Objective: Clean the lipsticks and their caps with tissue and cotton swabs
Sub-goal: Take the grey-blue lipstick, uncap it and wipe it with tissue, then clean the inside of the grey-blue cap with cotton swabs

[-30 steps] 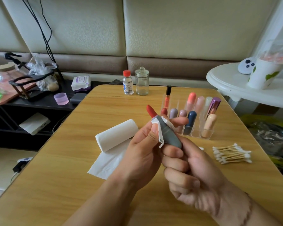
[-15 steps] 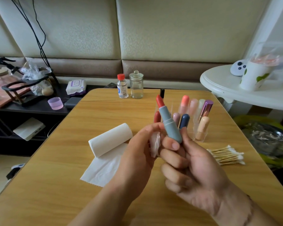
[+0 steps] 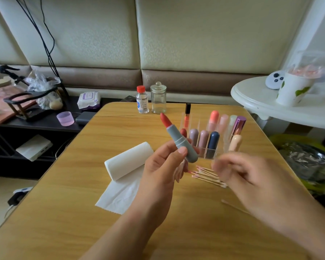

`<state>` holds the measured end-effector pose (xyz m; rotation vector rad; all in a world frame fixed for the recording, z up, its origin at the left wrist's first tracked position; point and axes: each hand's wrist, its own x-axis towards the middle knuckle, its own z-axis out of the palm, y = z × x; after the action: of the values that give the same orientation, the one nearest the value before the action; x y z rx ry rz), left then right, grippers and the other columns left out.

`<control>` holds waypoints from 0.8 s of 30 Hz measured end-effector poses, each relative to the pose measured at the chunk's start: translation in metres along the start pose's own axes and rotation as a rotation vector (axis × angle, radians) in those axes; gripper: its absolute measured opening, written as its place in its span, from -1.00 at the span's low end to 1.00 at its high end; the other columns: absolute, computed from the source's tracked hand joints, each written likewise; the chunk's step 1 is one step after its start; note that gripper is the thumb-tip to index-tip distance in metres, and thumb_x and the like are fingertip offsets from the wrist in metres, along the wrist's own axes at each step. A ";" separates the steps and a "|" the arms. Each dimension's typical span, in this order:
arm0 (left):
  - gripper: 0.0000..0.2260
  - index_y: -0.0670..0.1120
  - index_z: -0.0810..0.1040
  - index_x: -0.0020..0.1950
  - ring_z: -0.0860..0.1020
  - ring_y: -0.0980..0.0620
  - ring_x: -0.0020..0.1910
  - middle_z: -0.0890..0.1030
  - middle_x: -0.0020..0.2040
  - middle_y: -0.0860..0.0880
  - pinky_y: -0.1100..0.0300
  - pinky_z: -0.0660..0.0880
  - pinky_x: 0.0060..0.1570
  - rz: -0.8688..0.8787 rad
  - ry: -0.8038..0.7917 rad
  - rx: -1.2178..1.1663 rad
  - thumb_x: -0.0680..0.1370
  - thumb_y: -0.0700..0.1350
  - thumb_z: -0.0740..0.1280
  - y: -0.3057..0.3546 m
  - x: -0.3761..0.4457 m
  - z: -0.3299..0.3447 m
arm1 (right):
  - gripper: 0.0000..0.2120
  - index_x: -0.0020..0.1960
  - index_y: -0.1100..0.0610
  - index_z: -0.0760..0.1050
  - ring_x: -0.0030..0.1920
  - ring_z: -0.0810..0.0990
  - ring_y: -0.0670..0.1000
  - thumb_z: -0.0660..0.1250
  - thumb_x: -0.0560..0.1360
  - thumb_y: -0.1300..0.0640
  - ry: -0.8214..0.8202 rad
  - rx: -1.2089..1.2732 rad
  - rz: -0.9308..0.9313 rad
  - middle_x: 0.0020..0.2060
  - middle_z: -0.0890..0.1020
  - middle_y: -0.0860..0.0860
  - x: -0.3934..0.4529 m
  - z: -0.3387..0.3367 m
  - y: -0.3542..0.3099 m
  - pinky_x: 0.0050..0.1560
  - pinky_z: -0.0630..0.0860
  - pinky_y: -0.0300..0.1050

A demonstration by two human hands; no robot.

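On the left half of the wooden table [image 3: 68, 212] a tissue roll [image 3: 129, 163] is lying with one sheet trailing toward the near edge. Just right of it, the left hand [image 3: 160, 166] is now gripping the grey lipstick [image 3: 180, 139] alone, thumb and fingers curled round its barrel, the red bullet tilting up and away; half a second ago the right hand was holding that barrel, so the tube is being passed across. A scrap of tissue seems to be tucked under the left fingers, though it is too blurred to be sure. That handover is likely freeing the right hand [image 3: 238, 171] for a swab: it is hovering, blurred, over the cotton swabs [image 3: 207, 175], fingers loosely spread and holding nothing visible. Behind them, the clear organizer [image 3: 207, 153] is keeping the other capped lipsticks upright and close, where a quick reach could be knocking them. One stray swab [image 3: 233, 205] is lying nearer the right forearm.
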<state>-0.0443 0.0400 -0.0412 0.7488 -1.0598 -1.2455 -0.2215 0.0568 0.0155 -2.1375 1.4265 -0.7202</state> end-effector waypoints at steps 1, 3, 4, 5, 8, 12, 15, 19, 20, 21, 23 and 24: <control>-0.81 -0.12 0.61 0.04 0.35 -0.01 -0.23 0.62 -0.14 -0.03 0.22 0.34 -0.22 -0.020 0.000 -0.021 0.51 -0.07 0.30 0.000 0.000 0.000 | -0.48 -0.16 -0.34 0.53 -0.25 0.57 -0.28 -0.02 0.25 -0.62 -0.006 -0.150 0.047 -0.18 0.59 -0.39 -0.007 -0.011 0.005 -0.37 0.44 -0.29; -0.78 -0.10 0.63 0.04 0.37 0.04 -0.27 0.60 -0.14 -0.06 0.19 0.30 -0.22 -0.074 -0.026 -0.118 0.52 -0.07 0.25 0.002 0.000 0.000 | -0.53 -0.17 -0.38 0.45 -0.07 0.49 -0.38 -0.02 0.16 -0.60 -0.093 -0.412 0.126 -0.07 0.53 -0.39 -0.019 -0.020 0.014 -0.32 0.38 -0.33; -0.77 -0.09 0.64 0.05 0.38 0.04 -0.28 0.58 -0.13 -0.07 0.17 0.28 -0.22 -0.102 -0.046 -0.178 0.52 -0.08 0.24 0.003 0.000 0.001 | -0.60 -0.15 -0.41 0.37 -0.06 0.48 -0.34 0.01 0.20 -0.60 -0.155 -0.496 0.177 -0.06 0.48 -0.39 -0.024 -0.018 0.019 -0.25 0.36 -0.36; -0.75 -0.09 0.65 0.07 0.38 0.04 -0.29 0.56 -0.13 -0.06 0.15 0.26 -0.21 -0.128 -0.070 -0.233 0.52 -0.08 0.22 0.004 0.000 0.001 | -0.67 -0.13 -0.42 0.31 -0.07 0.47 -0.32 0.08 0.28 -0.59 -0.196 -0.518 0.226 -0.01 0.40 -0.44 -0.030 -0.013 0.025 -0.16 0.36 -0.38; -0.67 -0.13 0.60 0.19 0.34 0.04 -0.30 0.50 -0.16 -0.05 0.14 0.21 -0.23 -0.205 -0.144 -0.345 0.53 -0.07 0.18 0.005 0.000 0.001 | -0.82 -0.14 -0.37 0.39 0.04 0.40 -0.37 0.25 0.43 -0.44 -0.170 -0.463 0.282 0.14 0.28 -0.48 -0.041 -0.001 0.038 0.07 0.41 -0.38; -0.62 -0.16 0.57 0.29 0.33 0.06 -0.29 0.47 -0.17 -0.03 0.14 0.22 -0.19 -0.265 -0.182 -0.351 0.55 -0.03 0.20 0.003 -0.001 0.002 | -0.85 -0.12 -0.25 0.44 0.06 0.41 -0.30 0.25 0.53 -0.29 -0.039 -0.475 0.211 0.12 0.35 -0.41 -0.047 0.013 0.044 0.05 0.45 -0.32; -0.65 -0.13 0.59 0.28 0.35 0.09 -0.29 0.46 -0.18 0.01 0.17 0.23 -0.17 -0.247 -0.181 -0.294 0.55 -0.03 0.27 0.002 -0.003 0.004 | -0.86 -0.14 -0.20 0.36 -0.03 0.44 -0.20 0.31 0.54 -0.09 0.064 -0.582 0.112 -0.10 0.43 -0.34 -0.042 0.014 0.040 -0.19 0.48 -0.26; -0.64 -0.13 0.52 0.33 0.37 0.05 -0.28 0.47 -0.15 -0.02 0.18 0.28 -0.18 -0.238 -0.133 -0.340 0.54 -0.09 0.29 -0.002 -0.002 0.003 | -0.88 -0.08 -0.14 0.38 -0.27 0.57 -0.17 0.21 0.62 0.03 0.414 -0.179 -0.175 -0.23 0.60 -0.14 -0.024 0.001 0.028 -0.33 0.42 -0.37; -0.66 -0.11 0.52 0.30 0.38 0.04 -0.28 0.47 -0.15 -0.04 0.17 0.29 -0.18 -0.247 -0.138 -0.367 0.54 -0.09 0.29 -0.002 -0.002 0.002 | -0.91 -0.03 -0.14 0.39 -0.29 0.57 -0.21 0.20 0.61 0.05 0.412 -0.107 -0.254 -0.25 0.61 -0.13 -0.016 -0.001 0.023 -0.34 0.39 -0.44; -0.73 -0.10 0.54 0.23 0.39 0.03 -0.28 0.47 -0.16 -0.05 0.16 0.30 -0.18 -0.260 -0.156 -0.394 0.55 -0.08 0.28 -0.003 -0.003 0.002 | -0.91 0.05 -0.08 0.43 -0.32 0.55 -0.24 0.22 0.60 0.09 0.411 -0.078 -0.315 -0.28 0.60 -0.12 -0.007 -0.001 0.019 -0.35 0.35 -0.49; -0.82 -0.12 0.54 0.08 0.42 0.01 -0.27 0.48 -0.16 -0.07 0.15 0.31 -0.16 -0.304 -0.200 -0.453 0.57 -0.07 0.24 -0.001 -0.004 0.001 | -0.78 0.20 0.03 0.50 -0.32 0.51 -0.33 0.27 0.57 0.15 0.404 -0.081 -0.371 -0.29 0.61 -0.15 0.005 0.005 0.015 -0.29 0.32 -0.55; -0.83 -0.14 0.50 0.06 0.42 0.00 -0.26 0.48 -0.15 -0.08 0.14 0.31 -0.14 -0.332 -0.212 -0.483 0.58 -0.08 0.22 -0.001 -0.004 0.001 | -0.76 0.23 0.07 0.53 -0.30 0.50 -0.37 0.29 0.57 0.15 0.402 -0.068 -0.375 -0.26 0.62 -0.16 0.008 0.010 0.016 -0.26 0.31 -0.57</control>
<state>-0.0460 0.0439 -0.0425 0.4322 -0.7677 -1.8153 -0.2235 0.0446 -0.0015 -2.4429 1.2535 -1.3196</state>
